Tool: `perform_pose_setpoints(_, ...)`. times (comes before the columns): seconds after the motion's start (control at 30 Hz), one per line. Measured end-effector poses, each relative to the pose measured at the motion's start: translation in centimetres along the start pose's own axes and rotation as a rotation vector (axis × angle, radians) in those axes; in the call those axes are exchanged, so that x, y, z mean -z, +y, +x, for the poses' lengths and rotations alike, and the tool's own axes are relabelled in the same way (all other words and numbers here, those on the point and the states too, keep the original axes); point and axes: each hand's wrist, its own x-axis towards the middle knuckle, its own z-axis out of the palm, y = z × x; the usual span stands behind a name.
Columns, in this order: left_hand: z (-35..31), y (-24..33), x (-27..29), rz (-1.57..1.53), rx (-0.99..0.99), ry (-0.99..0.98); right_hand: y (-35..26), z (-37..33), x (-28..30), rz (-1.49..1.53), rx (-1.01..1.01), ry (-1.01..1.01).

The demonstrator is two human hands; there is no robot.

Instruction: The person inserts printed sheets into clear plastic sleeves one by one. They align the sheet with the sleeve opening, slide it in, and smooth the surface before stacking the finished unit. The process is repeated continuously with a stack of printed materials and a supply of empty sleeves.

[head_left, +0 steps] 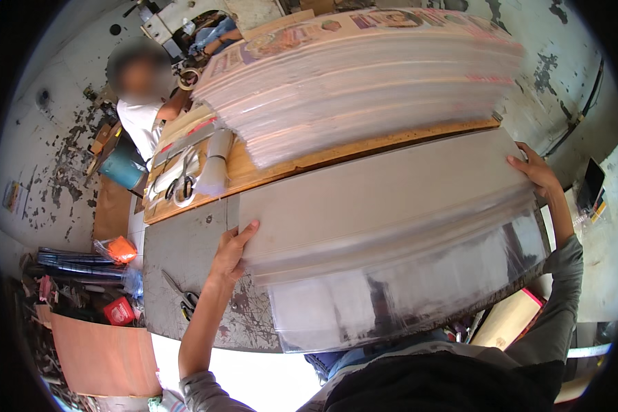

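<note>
A long, pale grey-beige sheet point(378, 196), perhaps several sheets stacked, lies across the grey worktable point(178, 250) in front of me. At its left end my left hand point(232, 255) is closed on the edge, thumb on top. My right hand point(537, 175) grips the far right end the same way, with some fingers hidden behind the edge. Along the near side, a layered, blurred edge shows above shiny transparent plastic sheeting point(405, 292), which reaches the table's front edge close to my body.
Beyond stands a wooden table point(309, 159) with a tall stack of printed, plastic-covered sheets point(364, 82), black-handled scissors point(182, 182) and a plastic roll point(216, 161). Other scissors point(182, 295) lie left of my forearm. A person in white point(137, 123) is at the far left.
</note>
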Motion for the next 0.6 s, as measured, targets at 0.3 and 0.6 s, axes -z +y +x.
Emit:
perform_pose_setpoints(0.3, 0.5, 3.1, -1.3, -0.139, -0.567, 0.066, 2.1, 3.2, 2.4, 0.316, 0.417, 0.182)
perform_pose_setpoints(0.6, 2.3, -0.6, -1.1, -0.153, -0.709, 0.067, 9.8, 6.0, 4.5, 0.439, 0.507, 0.137)
